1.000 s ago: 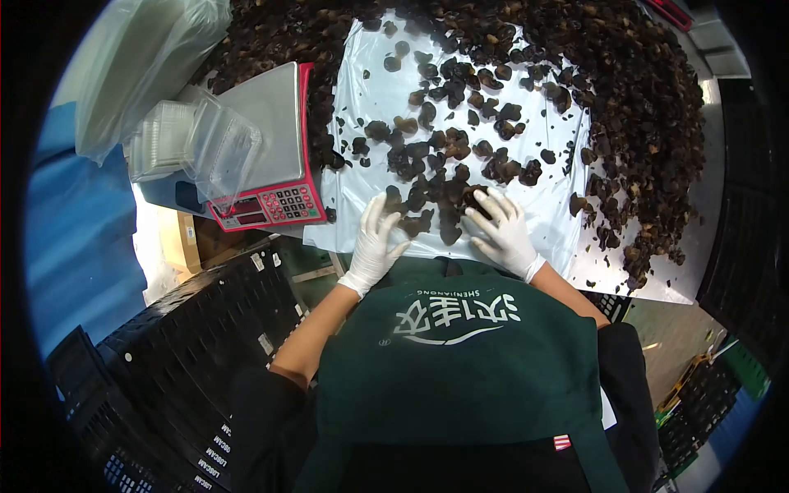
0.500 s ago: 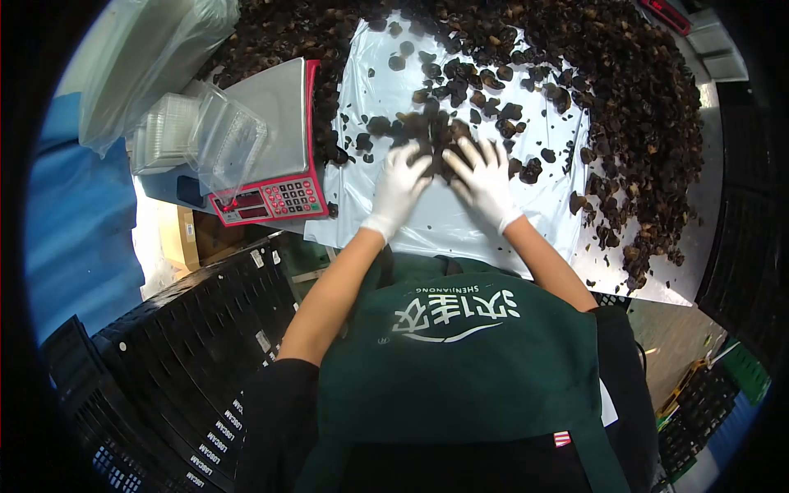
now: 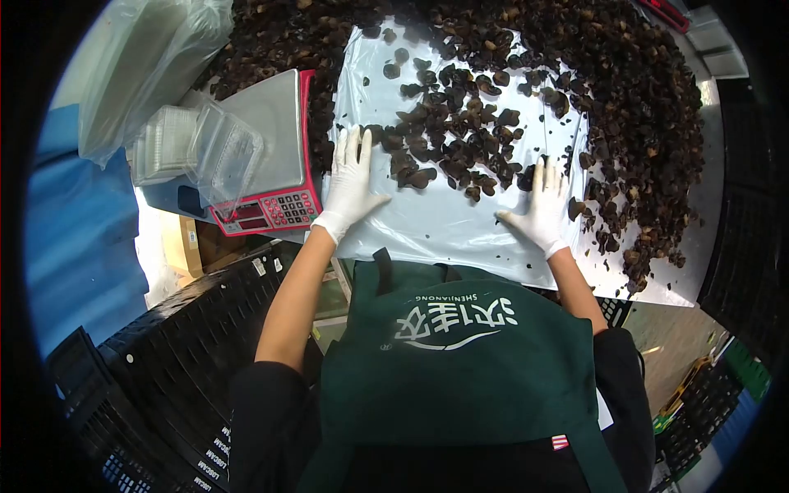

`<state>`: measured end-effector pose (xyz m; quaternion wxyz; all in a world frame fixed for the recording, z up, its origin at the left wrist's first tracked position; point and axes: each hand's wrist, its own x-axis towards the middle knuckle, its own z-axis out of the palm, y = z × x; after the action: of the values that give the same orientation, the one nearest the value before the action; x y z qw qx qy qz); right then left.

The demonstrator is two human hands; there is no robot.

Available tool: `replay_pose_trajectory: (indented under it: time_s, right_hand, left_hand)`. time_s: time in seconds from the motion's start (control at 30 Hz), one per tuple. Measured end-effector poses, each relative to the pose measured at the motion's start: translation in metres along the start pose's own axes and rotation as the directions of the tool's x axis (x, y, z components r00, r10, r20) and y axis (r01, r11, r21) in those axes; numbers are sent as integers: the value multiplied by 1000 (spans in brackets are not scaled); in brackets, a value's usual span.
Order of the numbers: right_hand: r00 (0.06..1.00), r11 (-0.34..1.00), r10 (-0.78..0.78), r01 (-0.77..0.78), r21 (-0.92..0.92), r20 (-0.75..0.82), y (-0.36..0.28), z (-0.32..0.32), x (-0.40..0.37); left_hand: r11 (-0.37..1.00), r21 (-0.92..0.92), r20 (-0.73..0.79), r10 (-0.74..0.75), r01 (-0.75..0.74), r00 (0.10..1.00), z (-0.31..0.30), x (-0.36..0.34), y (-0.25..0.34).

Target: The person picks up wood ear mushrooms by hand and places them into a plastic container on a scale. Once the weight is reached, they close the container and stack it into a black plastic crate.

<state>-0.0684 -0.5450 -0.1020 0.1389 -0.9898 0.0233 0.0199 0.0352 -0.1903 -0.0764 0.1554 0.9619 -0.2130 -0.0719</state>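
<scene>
Dark, curled pieces of wood ear mushroom [image 3: 472, 135] lie loosely scattered on a pale plastic sheet [image 3: 444, 226] in front of me. My left hand [image 3: 352, 185], in a white glove, rests open at the sheet's left side, just right of the scale, fingers pointing away from me. On the right part of the sheet, my right hand [image 3: 542, 209], also gloved in white, is open with its thumb out to the left. Its fingertips are close to a few mushroom pieces. Neither hand holds anything, and the scattered mushrooms lie between them.
A red-edged scale [image 3: 271, 212] stands at left, with clear plastic trays [image 3: 226, 152] on it. Plastic bags [image 3: 148, 66] hang over the back left. Mushroom heaps [image 3: 641, 123] line the back and right of the table. Black crates [image 3: 181, 353] stand below left.
My hands were close together over a mushroom clump at the centre. They have moved apart, left and right, and the clump now lies spread out.
</scene>
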Motion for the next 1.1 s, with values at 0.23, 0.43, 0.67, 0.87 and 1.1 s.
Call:
replay_pose_trajectory:
  time_s: [0.23,0.43,0.67,0.87,1.1]
  right_hand:
    - [995,993,-72,78,93,-62,-46,19,53]
    - [996,992,-88,90,88,-25,-71,12,106]
    - [985,929,-163,173,328,-57,-78,21,126]
    - [995,877,-96,85,472,-1,-90,14,129]
    - [968,559,19,-217,801,249,-112,-23,132]
  left_hand:
    - [988,135,58,67,-74,996,1,52,22]
    - [993,116,234,-5,-23,972,0,97,40]
    - [991,-131,282,18,20,959,18,106,62]
    - [797,-590,41,-134,133,990,36,87,84]
    - [678,-735,-132,-140,-2,981,26,84,94]
